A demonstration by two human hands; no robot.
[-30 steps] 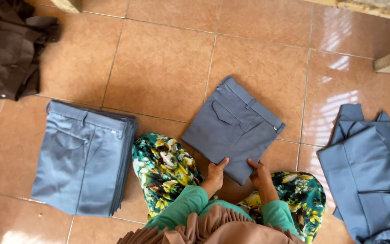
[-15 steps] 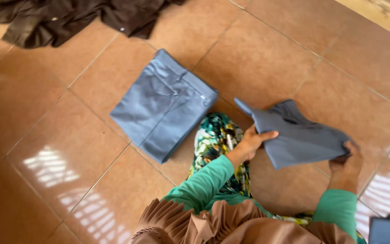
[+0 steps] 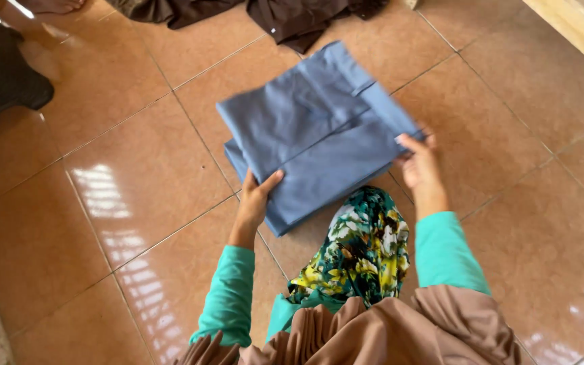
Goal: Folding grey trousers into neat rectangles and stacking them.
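— On the floor (image 3: 136, 182), just in front of the patterned knee (image 3: 363, 247), what do the hands hold?

— Both hold the top folded blue garment (image 3: 312, 118). It lies on a blue stack (image 3: 332, 176). The left hand (image 3: 258, 196) grips the near left corner, thumb on top, fingers closed under the cloth. The right hand (image 3: 419, 165) pinches the right edge, fingers also closed on it.

— What can go wrong?

— I think the top piece sits turned against the stack, so it may slide off the far side. Also the fold can open if one hand lets go first, because the cloth looks soft.

— Anything near?

— Dark brown clothes (image 3: 292, 17) lie beyond the stack, well apart from it.
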